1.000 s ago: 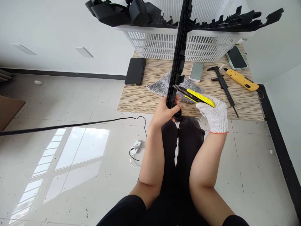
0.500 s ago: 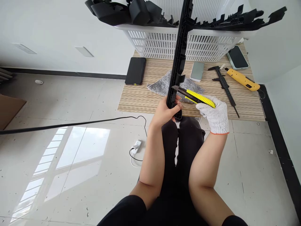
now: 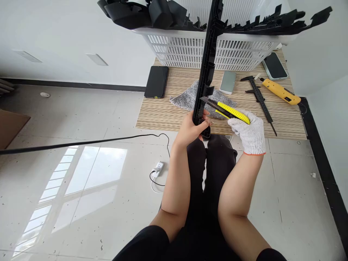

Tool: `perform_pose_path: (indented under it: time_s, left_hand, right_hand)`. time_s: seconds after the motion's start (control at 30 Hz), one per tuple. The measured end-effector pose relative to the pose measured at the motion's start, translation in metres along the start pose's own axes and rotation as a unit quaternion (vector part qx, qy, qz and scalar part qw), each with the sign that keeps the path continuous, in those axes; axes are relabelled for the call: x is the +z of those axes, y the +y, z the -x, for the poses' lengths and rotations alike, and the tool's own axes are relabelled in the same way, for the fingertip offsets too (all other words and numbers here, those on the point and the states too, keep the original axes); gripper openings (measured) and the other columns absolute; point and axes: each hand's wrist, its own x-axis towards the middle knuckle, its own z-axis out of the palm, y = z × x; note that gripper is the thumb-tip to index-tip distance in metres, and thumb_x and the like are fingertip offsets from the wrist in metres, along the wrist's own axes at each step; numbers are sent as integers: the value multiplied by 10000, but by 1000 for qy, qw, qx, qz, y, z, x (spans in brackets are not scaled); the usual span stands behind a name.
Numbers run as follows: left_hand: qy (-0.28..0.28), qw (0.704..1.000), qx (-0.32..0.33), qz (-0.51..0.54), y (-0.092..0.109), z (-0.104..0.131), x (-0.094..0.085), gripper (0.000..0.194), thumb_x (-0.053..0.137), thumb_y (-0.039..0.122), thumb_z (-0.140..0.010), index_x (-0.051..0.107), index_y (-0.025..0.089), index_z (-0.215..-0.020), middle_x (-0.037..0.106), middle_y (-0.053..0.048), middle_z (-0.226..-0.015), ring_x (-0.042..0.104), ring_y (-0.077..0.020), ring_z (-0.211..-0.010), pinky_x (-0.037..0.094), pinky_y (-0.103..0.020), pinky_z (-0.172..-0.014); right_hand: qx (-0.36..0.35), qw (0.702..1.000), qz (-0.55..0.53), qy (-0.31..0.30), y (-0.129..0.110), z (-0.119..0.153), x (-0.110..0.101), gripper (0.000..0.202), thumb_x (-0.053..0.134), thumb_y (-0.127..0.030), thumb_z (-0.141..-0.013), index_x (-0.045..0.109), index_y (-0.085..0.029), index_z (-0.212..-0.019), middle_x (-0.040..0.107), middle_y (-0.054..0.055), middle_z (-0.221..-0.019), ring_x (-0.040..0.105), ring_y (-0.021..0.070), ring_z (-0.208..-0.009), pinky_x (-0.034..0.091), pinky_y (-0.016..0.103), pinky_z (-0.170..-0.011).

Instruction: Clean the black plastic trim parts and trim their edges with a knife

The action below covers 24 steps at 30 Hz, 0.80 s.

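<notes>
My left hand (image 3: 194, 127), bare, is wrapped round the near end of a long black plastic strip (image 3: 208, 59). The strip slopes up and away, past the front of a white basket. In a white knit glove, my right hand (image 3: 248, 130) grips a yellow utility knife (image 3: 232, 111). Its blade is out and points left, with the tip at the strip's right edge just above my left fingers; whether it touches I cannot tell. Under the strip and blade lies a grey speckled cloth (image 3: 186, 97).
A white basket (image 3: 179, 52) heaped with black plastic parts (image 3: 136, 16) stands on the wood-grain table (image 3: 154, 117). On the table lie a black phone (image 3: 157, 81), a grey-green device (image 3: 228, 82), a black caliper (image 3: 258, 96), a yellow tool (image 3: 281, 91) and another phone (image 3: 274, 66). A power strip (image 3: 158, 169) sits on the floor.
My right hand and the knife have shifted slightly to the right, drawing the blade tip back toward the strip's edge. My left hand and the strip stay in place.
</notes>
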Motion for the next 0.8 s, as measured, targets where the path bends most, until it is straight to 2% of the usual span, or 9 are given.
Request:
perform_pose_path:
  time_s: [0.1,0.23,0.33,0.47,0.57,0.7,0.8]
  left_hand:
    - [-2,1000,1,1,0,0,0,241,678,272,-792,622,186,-1011,687,-41,-859,690,-162,-749,453,-150,-392]
    - [-5,1000,11,11,0,0,0,243,659,267,-804,619,186,-1030,666,-37,-854,683,-160,-738,438,-149,-374]
    - [-4,1000,6,4,0,0,0,235,660,266,-806,621,184,-1024,671,-38,-844,676,-154,-731,439,-145,-376]
    - [0,1000,5,-1,0,0,0,250,666,272,-805,620,192,-1038,665,-36,-856,690,-165,-776,445,-139,-391]
    - [-6,1000,3,-1,0,0,0,251,657,270,-809,622,181,-1041,676,-45,-845,676,-160,-737,446,-150,-384]
    - [-5,1000,8,0,0,0,0,244,652,267,-812,619,180,-1037,676,-40,-846,677,-157,-735,442,-145,-386]
    - [-9,1000,10,-2,-1,-1,0,220,653,284,-821,628,178,-1012,680,-36,-834,665,-145,-703,439,-146,-382]
  right_hand:
    - [11,999,18,-45,0,-1,-1,407,840,-291,-601,787,-207,-995,655,-10,-722,536,108,-564,447,252,-490]
    - [22,1000,-21,4,2,-2,-4,415,808,-306,-649,771,-214,-1052,611,-35,-648,462,79,-493,366,226,-429]
    - [28,998,-7,-49,2,-2,-4,397,822,-257,-612,785,-200,-1003,641,-24,-708,469,71,-514,377,223,-447]
    - [25,999,-23,5,0,-1,-3,399,818,-290,-635,778,-202,-1023,561,-52,-597,429,70,-486,361,218,-432]
    - [37,999,3,-39,-1,-1,-3,411,848,-265,-589,785,-189,-987,588,-38,-634,456,73,-511,381,218,-445]
    - [33,999,-18,-2,-2,-1,-2,388,828,-291,-618,779,-184,-988,551,-50,-589,436,70,-488,361,213,-426]
    - [39,998,0,-44,-3,-1,-2,382,829,-253,-602,785,-170,-972,575,-42,-604,435,63,-487,360,207,-428]
